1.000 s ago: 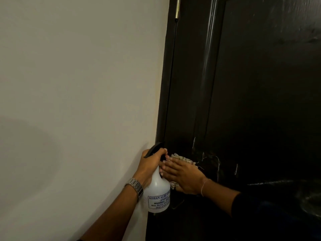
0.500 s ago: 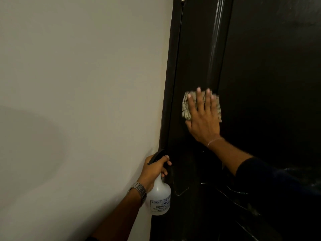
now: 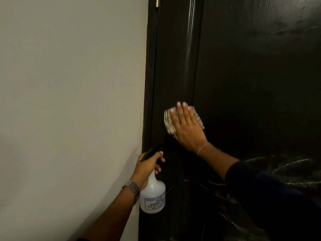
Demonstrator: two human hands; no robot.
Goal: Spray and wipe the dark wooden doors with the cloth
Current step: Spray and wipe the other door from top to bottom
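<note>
The dark wooden door [image 3: 251, 80] fills the right half of the view, glossy, almost black, with a long vertical shine down its raised moulding and thin wet streaks at about 4 o'clock. The right hand [image 3: 186, 129] lies flat on the cloth [image 3: 167, 122], its fingers [image 3: 180, 112] straight and close together, pressing it against the door near the centre. The cloth is pale, maybe checked; blur makes the pattern unclear. At 6 o'clock the left hand [image 3: 147, 166] grips the neck of a white spray bottle [image 3: 152, 197] with black trigger and printed label, beside the beige wall [image 3: 69, 101].
</note>
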